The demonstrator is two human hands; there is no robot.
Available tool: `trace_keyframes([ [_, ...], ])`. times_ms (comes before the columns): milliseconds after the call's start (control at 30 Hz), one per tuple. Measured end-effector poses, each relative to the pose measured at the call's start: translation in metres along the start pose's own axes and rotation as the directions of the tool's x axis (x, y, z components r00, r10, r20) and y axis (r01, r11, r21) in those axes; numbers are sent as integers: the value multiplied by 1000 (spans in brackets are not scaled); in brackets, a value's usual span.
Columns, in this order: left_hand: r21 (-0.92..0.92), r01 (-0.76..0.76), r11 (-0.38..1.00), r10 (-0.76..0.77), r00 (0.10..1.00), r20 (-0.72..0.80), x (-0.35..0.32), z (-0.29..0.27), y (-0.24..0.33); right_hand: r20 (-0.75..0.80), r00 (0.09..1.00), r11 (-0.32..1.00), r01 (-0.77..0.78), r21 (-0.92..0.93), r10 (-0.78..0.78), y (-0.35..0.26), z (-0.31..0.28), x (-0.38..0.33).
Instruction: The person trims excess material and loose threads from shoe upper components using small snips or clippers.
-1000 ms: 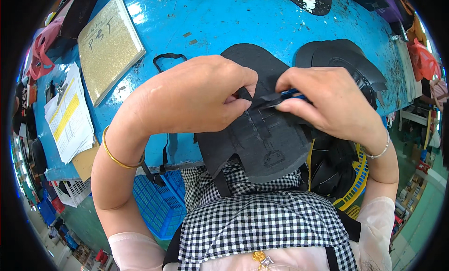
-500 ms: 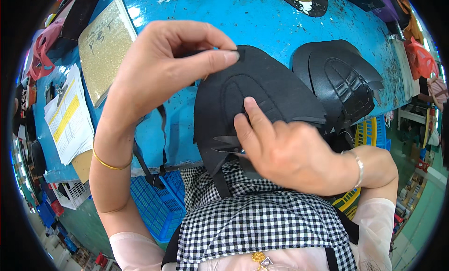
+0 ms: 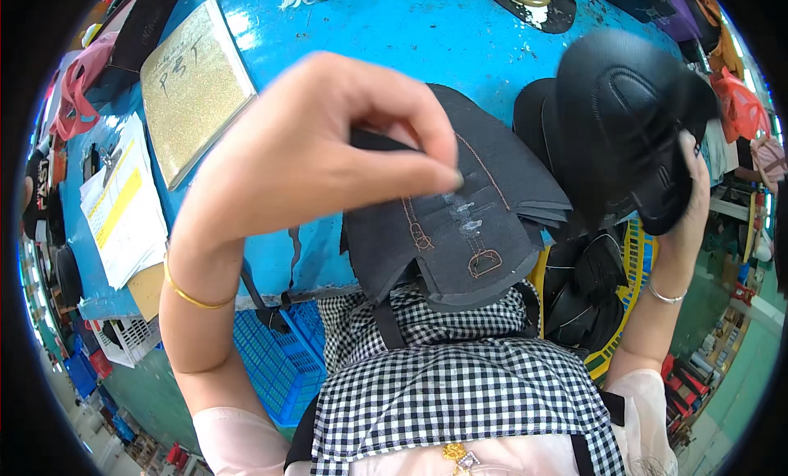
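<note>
gripping glossy black stitched leather-like pc w/ r hand, right. holding l hand, fingers curled, over matte black brown-stitched pcs, near; can't tell if pinching anything.

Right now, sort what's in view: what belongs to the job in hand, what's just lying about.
In the job, as it looks:
- glossy black piece, held up in the right hand
- black panels with brown stitching, below the left hand

Apparently lying about:
- gold notebook
- clipped papers
- red plastic bag
- blue basket
</note>
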State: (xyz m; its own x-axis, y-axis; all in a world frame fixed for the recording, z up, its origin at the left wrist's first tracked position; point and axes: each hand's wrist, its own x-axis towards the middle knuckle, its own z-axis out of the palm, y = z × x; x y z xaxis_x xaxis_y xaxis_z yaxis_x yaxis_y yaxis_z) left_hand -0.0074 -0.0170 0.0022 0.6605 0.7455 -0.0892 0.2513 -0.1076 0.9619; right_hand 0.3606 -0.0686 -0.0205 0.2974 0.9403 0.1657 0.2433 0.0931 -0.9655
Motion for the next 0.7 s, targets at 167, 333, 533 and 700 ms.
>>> trace_keyframes([
  [167,258,-2,966,-69,962,264,22,14,-13,-112,989,988,-112,-102,101,14,-35,16],
  [333,352,-51,935,-51,961,273,28,22,-29,313,946,988,-33,-149,79,-4,22,-13],
  [533,463,-104,880,13,981,196,24,28,-27,851,457,833,551,-43,-258,-10,92,-10],
  [700,571,-113,813,31,988,151,25,13,-27,975,193,596,798,-88,-114,-21,105,-4],
])
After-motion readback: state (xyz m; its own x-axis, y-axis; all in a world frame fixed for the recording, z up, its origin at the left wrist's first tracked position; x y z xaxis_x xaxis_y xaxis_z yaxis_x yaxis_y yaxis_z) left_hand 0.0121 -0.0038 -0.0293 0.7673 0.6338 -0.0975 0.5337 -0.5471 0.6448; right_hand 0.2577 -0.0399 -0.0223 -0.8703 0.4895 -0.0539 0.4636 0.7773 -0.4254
